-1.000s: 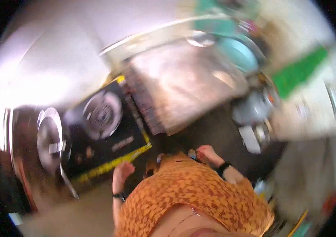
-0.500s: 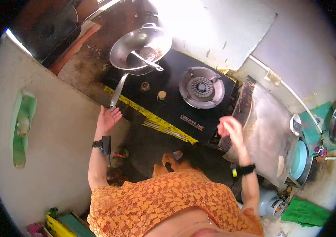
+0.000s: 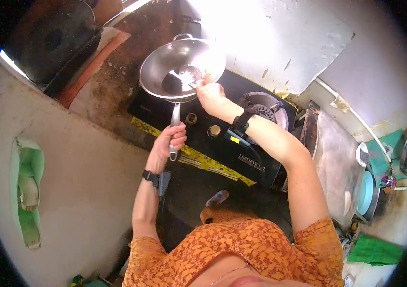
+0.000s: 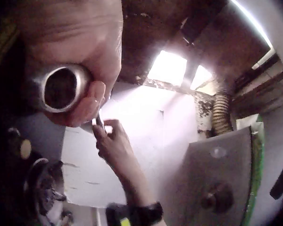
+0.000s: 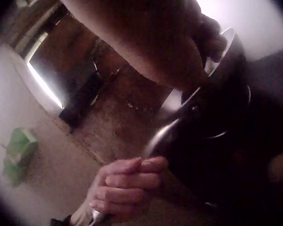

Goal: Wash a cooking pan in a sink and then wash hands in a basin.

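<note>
A shiny steel wok (image 3: pixel 154 75) sits over the left side of the black gas stove. My left hand (image 3: pixel 169 138) grips its long metal handle (image 3: pixel 175 115), fingers wrapped round it; the looped handle end (image 4: pixel 83 84) sticks out of the fist in the left wrist view. My right hand (image 3: pixel 211 95) is at the wok's right rim and pinches the metal handle (image 4: pixel 98 120) of a cooking utensil. The utensil's head is lost in glare inside the wok. In the right wrist view my right hand reaches over the wok's wall (image 5: pixel 198 110).
A second burner (image 3: pixel 263 107) lies to the right on the black stove (image 3: pixel 246 143), with two knobs and yellow tape along the front. Farther right are a grey covered surface (image 3: pixel 335 167) and a blue basin (image 3: pixel 367 191). A pale wall (image 3: pixel 79 191) stands at the left.
My left hand, open beside the wok handle half a second ago, now grips it. The right hand has moved left from the stove's right side and taken the utensil's handle.
</note>
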The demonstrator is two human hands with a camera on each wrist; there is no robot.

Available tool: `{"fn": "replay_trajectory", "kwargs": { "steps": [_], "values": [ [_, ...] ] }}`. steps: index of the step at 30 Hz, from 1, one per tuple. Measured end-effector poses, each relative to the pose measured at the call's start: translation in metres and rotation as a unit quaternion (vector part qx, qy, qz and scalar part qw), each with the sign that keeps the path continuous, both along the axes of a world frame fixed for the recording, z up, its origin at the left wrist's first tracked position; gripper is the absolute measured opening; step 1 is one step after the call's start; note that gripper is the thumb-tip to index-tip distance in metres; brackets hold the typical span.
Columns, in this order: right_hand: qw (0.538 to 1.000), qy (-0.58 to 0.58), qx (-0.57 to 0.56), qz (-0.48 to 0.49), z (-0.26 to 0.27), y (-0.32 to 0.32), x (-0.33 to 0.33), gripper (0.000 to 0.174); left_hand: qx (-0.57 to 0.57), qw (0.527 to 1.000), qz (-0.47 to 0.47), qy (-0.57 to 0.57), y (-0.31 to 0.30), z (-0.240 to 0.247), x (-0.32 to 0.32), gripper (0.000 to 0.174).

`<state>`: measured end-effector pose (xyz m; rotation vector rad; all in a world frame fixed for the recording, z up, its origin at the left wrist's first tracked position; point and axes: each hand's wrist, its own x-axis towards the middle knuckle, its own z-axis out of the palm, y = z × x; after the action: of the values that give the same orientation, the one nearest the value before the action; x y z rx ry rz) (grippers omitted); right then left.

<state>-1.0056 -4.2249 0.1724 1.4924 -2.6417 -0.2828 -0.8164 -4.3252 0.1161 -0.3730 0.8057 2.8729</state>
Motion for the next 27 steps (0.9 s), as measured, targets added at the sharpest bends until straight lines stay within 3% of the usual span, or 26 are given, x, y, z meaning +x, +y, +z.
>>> {"fn": "replay_trajectory", "kwargs": {
  "steps": [4, 5, 6, 7, 10, 12, 14, 16, 17, 19, 20, 22, 23, 24, 26, 27],
  "values": [
    [0.975, -0.155, -0.161, -0.020, 0.032, 0.022, -0.011, 0.023, -0.027, 0.997, 0.068, -0.029, 0.029, 0.011, 0.000, 0.008],
    [0.890, -0.385, -0.232, -0.069, 0.033, 0.045, -0.020, 0.024, -0.037, 0.996, 0.082, -0.027, 0.035, 0.016, 0.002, 0.008],
    [0.746, -0.587, -0.295, -0.113, 0.057, 0.075, -0.012, 0.026, -0.049, 0.995, 0.090, -0.022, 0.039, 0.020, 0.003, 0.008],
    [0.663, -0.664, -0.322, -0.124, 0.069, 0.106, -0.008, 0.030, -0.030, 0.996, 0.080, -0.004, 0.039, 0.018, 0.002, 0.008],
    [0.419, -0.807, -0.395, -0.131, 0.085, 0.198, 0.012, 0.037, -0.025, 0.995, 0.095, -0.027, 0.048, 0.040, 0.004, 0.007],
    [0.307, -0.838, -0.440, -0.098, 0.071, 0.258, 0.027, 0.039, 0.000, 0.996, 0.083, 0.012, 0.056, 0.048, 0.005, 0.006],
    [0.250, -0.844, -0.471, -0.061, 0.063, 0.314, 0.049, 0.035, 0.011, 0.996, 0.090, -0.006, 0.069, 0.059, 0.013, 0.006],
    [0.394, -0.749, -0.510, -0.157, 0.062, 0.354, 0.068, 0.025, -0.025, 0.996, 0.084, -0.010, 0.083, 0.079, 0.015, 0.004],
    [0.418, -0.710, -0.526, -0.210, 0.051, 0.377, 0.071, 0.015, -0.120, 0.983, 0.124, -0.064, 0.090, 0.080, 0.014, 0.003],
    [0.425, -0.612, -0.598, -0.297, 0.005, 0.435, 0.082, 0.014, -0.165, 0.976, 0.115, -0.081, 0.098, 0.076, 0.021, 0.005],
    [0.423, -0.586, -0.607, -0.331, -0.002, 0.456, 0.089, 0.014, -0.107, 0.989, 0.081, -0.062, 0.100, 0.077, 0.026, 0.007],
    [0.504, -0.465, -0.608, -0.401, -0.017, 0.499, 0.108, 0.016, 0.030, 0.999, -0.037, 0.027, 0.122, 0.099, 0.034, 0.011],
    [0.534, -0.404, -0.600, -0.438, -0.017, 0.525, 0.104, 0.018, 0.007, 1.000, 0.008, 0.004, 0.144, 0.116, 0.023, 0.011],
    [0.568, -0.345, -0.598, -0.448, -0.036, 0.558, 0.107, 0.021, 0.075, 0.992, -0.080, 0.061, 0.151, 0.118, 0.028, 0.015],
    [0.685, -0.140, -0.553, -0.453, -0.099, 0.629, 0.091, 0.022, 0.047, 0.986, -0.145, 0.072, 0.172, 0.131, 0.028, 0.019],
    [0.681, -0.131, -0.556, -0.458, -0.095, 0.655, 0.089, 0.022, 0.052, 0.986, -0.141, 0.066, 0.198, 0.145, 0.026, 0.020]
  ]
}}
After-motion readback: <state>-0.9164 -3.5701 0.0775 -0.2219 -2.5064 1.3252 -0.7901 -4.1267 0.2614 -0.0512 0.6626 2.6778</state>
